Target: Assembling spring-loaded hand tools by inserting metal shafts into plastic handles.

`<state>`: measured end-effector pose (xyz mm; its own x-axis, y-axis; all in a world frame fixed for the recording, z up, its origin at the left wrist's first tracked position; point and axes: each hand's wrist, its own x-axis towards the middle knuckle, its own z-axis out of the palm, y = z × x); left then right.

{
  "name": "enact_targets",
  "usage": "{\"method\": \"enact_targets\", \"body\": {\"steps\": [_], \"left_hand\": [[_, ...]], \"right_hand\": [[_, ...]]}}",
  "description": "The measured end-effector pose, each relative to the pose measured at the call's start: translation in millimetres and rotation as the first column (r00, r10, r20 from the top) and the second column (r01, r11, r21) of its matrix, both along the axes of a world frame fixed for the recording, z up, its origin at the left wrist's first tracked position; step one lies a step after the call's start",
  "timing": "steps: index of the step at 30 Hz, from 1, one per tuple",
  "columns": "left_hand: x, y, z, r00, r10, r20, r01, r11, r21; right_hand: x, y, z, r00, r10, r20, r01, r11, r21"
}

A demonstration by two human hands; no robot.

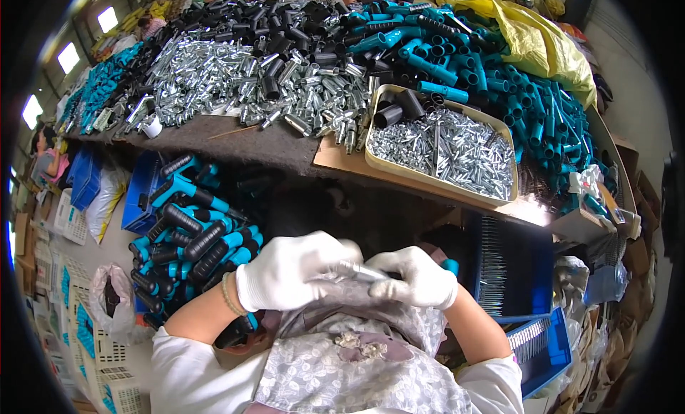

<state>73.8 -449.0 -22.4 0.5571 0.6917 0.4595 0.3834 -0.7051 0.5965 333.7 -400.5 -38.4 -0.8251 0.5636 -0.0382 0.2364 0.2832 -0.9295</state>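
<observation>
In front of my lap, both white-gloved hands meet at a silver metal cylindrical part [362, 272]. My left hand [285, 270] is curled round its left end, with the fingertips blurred. My right hand [414, 278] is closed on its right end, thumb and fingers pressed together. A teal rounded end [451, 266] shows just beyond my right wrist; whether it joins the metal part is hidden. Left of my left hand lies a heap of teal-and-black tool handles [203, 239].
Ahead, a bench [267, 144] bears piles of silver metal sleeves [203, 75], black tubes and teal tubes [531, 107]. A cream tray [369, 151] holds small metal pins. Blue bins [560, 342] with metal rods stand at right. White crates [114, 357] are at left; people sit across the bench.
</observation>
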Motion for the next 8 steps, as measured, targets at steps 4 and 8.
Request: {"method": "enact_targets", "body": {"steps": [4, 8], "left_hand": [[3.1, -6.8, -11.3, 0.947, 0.282, 0.152, -0.209, 0.903, -0.375], [0.2, -4.1, -5.1, 0.991, 0.099, -0.087, -0.069, 0.951, 0.3]], "right_hand": [[-7.7, -6.4, 12.6, 0.965, -0.16, 0.208, 0.105, 0.962, 0.252], [-2.1, -4.2, 11.8, 0.975, -0.134, 0.178, 0.093, 0.971, 0.22]]}}
